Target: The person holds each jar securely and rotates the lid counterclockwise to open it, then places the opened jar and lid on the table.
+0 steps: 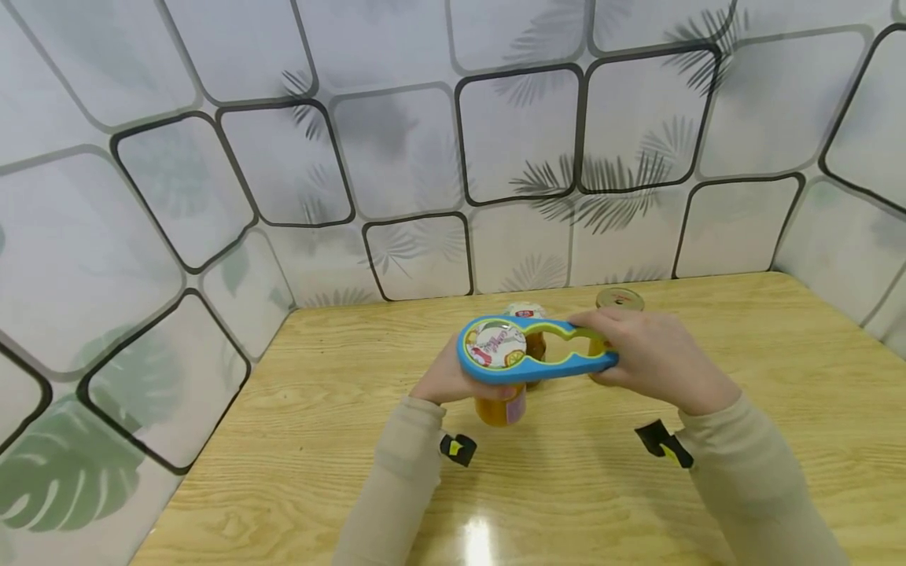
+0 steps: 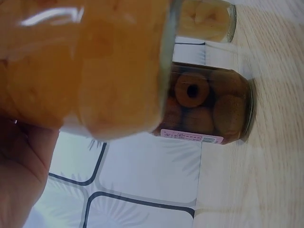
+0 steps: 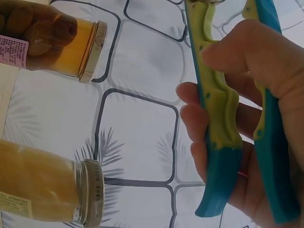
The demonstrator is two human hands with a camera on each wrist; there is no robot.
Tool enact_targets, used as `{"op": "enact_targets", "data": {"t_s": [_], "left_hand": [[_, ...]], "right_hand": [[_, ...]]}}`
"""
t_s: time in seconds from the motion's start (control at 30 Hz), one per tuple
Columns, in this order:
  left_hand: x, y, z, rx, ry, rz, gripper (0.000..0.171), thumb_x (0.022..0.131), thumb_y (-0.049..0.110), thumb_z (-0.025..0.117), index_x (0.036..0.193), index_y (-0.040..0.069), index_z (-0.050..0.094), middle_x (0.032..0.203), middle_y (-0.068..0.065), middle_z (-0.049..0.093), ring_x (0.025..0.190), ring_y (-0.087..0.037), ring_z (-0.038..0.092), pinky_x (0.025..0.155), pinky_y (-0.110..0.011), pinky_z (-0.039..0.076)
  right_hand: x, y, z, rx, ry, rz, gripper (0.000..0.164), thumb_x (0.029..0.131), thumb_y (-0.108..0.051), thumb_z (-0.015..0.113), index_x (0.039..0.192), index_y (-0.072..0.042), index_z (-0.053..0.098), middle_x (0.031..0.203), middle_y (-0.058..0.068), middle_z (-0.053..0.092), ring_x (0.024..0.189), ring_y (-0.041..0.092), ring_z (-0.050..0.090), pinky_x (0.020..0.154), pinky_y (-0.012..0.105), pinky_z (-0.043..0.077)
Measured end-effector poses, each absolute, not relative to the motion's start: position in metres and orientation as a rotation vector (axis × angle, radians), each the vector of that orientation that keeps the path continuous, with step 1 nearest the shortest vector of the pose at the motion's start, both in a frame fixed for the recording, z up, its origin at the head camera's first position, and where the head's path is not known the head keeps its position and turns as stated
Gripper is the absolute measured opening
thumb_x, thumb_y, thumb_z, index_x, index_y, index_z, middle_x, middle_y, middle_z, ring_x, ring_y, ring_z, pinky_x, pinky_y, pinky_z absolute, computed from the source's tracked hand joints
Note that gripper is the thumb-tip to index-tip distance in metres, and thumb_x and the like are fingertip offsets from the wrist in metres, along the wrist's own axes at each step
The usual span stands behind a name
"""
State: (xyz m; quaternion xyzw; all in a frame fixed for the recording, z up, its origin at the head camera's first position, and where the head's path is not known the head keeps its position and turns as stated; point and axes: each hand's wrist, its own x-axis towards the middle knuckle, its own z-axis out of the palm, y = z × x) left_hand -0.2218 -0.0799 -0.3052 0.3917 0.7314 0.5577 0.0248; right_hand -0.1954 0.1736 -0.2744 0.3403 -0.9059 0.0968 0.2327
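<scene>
My left hand (image 1: 447, 379) grips a glass jar of orange fruit (image 1: 499, 410), held up over the table; the jar fills much of the left wrist view (image 2: 95, 66). Around its patterned lid (image 1: 495, 344) sits the round end of a blue and green jar opener (image 1: 555, 369). My right hand (image 1: 654, 354) holds the opener's two handles, with thumb and fingers curled around them in the right wrist view (image 3: 221, 114). The handles stand apart, with a gap between them. Part of my left hand is hidden beneath the opener.
Behind the held jar stands a jar of dark round fruit (image 2: 204, 104) with a patterned lid. Farther right is a jar of pale yellow fruit (image 3: 38, 183) with a gold lid (image 1: 620, 299). A patterned wall (image 1: 418, 157) borders the wooden table (image 1: 340, 377) at the back.
</scene>
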Motion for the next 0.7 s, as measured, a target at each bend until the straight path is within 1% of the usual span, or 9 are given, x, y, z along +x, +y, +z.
{"op": "enact_targets", "data": {"t_s": [0.17,0.27,0.37,0.5,0.6,0.7], "left_hand": [[-0.221,-0.08,-0.304,1.239,2.235,1.73,0.069,0.059,0.0,0.074,0.122,-0.002,0.045,0.111,-0.013,0.055,0.101,-0.017,0.052,0.093,-0.036,0.039],[-0.222,-0.079,-0.304,1.232,2.232,1.744,0.069,0.058,-0.001,0.074,0.12,-0.002,0.045,0.112,-0.015,0.055,0.102,-0.02,0.052,0.093,-0.036,0.039],[-0.229,-0.08,-0.314,1.203,2.252,1.733,0.067,0.06,0.003,0.075,0.12,0.001,0.046,0.113,-0.013,0.055,0.102,-0.021,0.053,0.091,-0.035,0.042],[-0.238,-0.083,-0.329,1.175,2.31,1.675,0.06,0.064,0.011,0.074,0.119,0.005,0.05,0.109,-0.011,0.06,0.096,-0.017,0.058,0.084,-0.033,0.046],[-0.239,-0.084,-0.33,1.164,2.356,1.636,0.054,0.065,0.014,0.073,0.114,0.004,0.054,0.102,-0.01,0.063,0.09,-0.016,0.06,0.08,-0.033,0.048],[-0.239,-0.085,-0.329,1.158,2.386,1.624,0.049,0.066,0.016,0.074,0.111,0.005,0.056,0.098,-0.008,0.063,0.087,-0.016,0.06,0.078,-0.033,0.048]], "right_hand": [[-0.196,0.175,-0.273,0.958,-2.492,0.294,0.053,0.062,-0.018,0.076,0.112,-0.014,0.057,0.077,-0.008,0.049,0.058,0.006,0.038,0.047,0.025,0.036],[-0.196,0.175,-0.273,0.961,-2.495,0.3,0.05,0.065,-0.018,0.072,0.112,-0.014,0.058,0.075,-0.009,0.048,0.056,0.007,0.037,0.047,0.025,0.035],[-0.195,0.175,-0.272,0.957,-2.515,0.299,0.045,0.068,-0.018,0.068,0.112,-0.012,0.059,0.077,-0.007,0.052,0.054,0.007,0.036,0.046,0.026,0.034],[-0.195,0.176,-0.272,0.957,-2.558,0.305,0.039,0.074,-0.017,0.062,0.112,-0.01,0.06,0.082,-0.003,0.057,0.056,0.007,0.038,0.049,0.027,0.036],[-0.195,0.176,-0.272,0.965,-2.591,0.318,0.036,0.078,-0.014,0.059,0.113,-0.009,0.06,0.084,-0.003,0.058,0.059,0.007,0.04,0.053,0.028,0.038],[-0.195,0.175,-0.271,0.972,-2.627,0.337,0.034,0.079,-0.012,0.057,0.112,-0.008,0.061,0.084,-0.004,0.059,0.06,0.007,0.04,0.055,0.028,0.039]]}}
